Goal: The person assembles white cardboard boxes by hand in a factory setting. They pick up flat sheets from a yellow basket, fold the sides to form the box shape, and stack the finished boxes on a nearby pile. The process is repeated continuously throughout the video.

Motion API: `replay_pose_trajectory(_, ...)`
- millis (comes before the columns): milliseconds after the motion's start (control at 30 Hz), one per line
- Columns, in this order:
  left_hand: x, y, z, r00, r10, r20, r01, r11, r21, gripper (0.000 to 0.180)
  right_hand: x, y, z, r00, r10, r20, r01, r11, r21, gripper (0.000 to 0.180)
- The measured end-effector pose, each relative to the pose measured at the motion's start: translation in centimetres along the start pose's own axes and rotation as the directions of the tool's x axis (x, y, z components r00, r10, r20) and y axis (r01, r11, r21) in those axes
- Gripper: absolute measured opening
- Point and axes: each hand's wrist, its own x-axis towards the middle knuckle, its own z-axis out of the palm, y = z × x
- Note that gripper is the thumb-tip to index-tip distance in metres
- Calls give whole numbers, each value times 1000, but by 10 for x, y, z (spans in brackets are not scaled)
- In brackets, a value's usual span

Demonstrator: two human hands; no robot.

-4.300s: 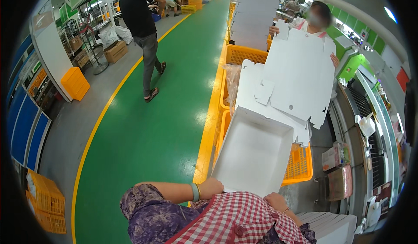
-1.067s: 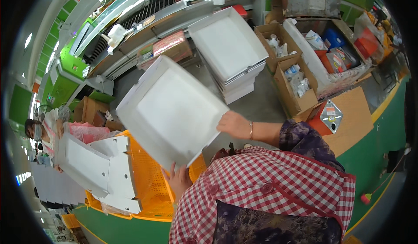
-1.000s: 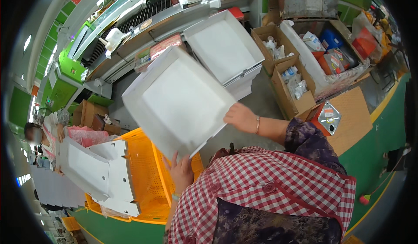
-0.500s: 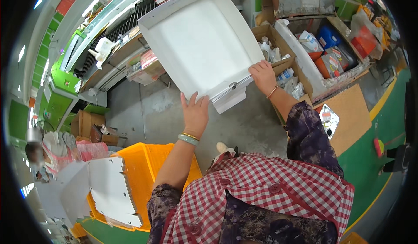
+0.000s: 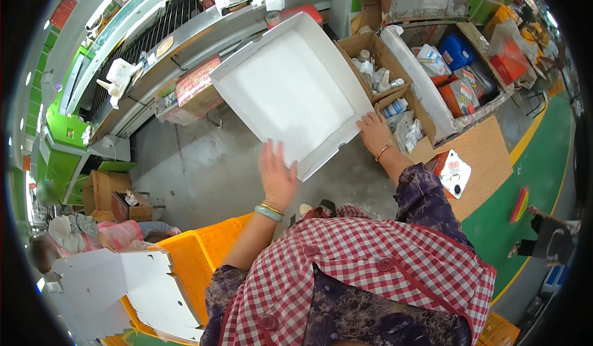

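An open white cardboard box (image 5: 290, 80), shallow with upright walls, is in front of me, tilted, its inside toward me. My right hand (image 5: 375, 133) has its fingers bent over the near right corner of the box. My left hand (image 5: 278, 173), slightly blurred, is by the near left corner with its fingers spread; whether it touches the wall I cannot tell. At the lower left, flat white cardboard blanks (image 5: 154, 284) with notched edges lean on a yellow plastic crate (image 5: 204, 247).
On the right, cardboard cartons (image 5: 415, 108) hold white bottles, beside a worn white bin (image 5: 426, 87) of jugs. A metal can (image 5: 456, 173) is near a cardboard sheet (image 5: 488, 154). Past the box runs a conveyor (image 5: 185, 37). A person (image 5: 80, 232) is at the far left.
The box has come lower and nearer to me. The flap hanging from its near wall no longer shows. My left hand has shifted down, its fingers more spread.
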Motion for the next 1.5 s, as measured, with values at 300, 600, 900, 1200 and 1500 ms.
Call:
replay_pose_trajectory(300,48,-34,34,867,-493,-66,447,831,-331,70,13,-1,-8,988,-140,-71,149,977,155,30)
replay_pose_trajectory(600,66,-43,49,751,-648,-126,625,760,-181,51,45,38,-22,868,-492,59,441,822,361,30)
replay_pose_trajectory(900,94,9,-67,711,-700,59,694,687,-217,36,83,54,-149,794,-525,-307,607,668,430,36)
replay_pose_trajectory(1200,61,19,-75,723,-656,217,684,636,-357,35,77,68,-166,939,-157,-307,344,468,814,41)
replay_pose_trajectory(1500,61,32,-10,749,-662,-11,655,744,-133,41,107,94,-64,947,-16,322,-312,214,926,64)
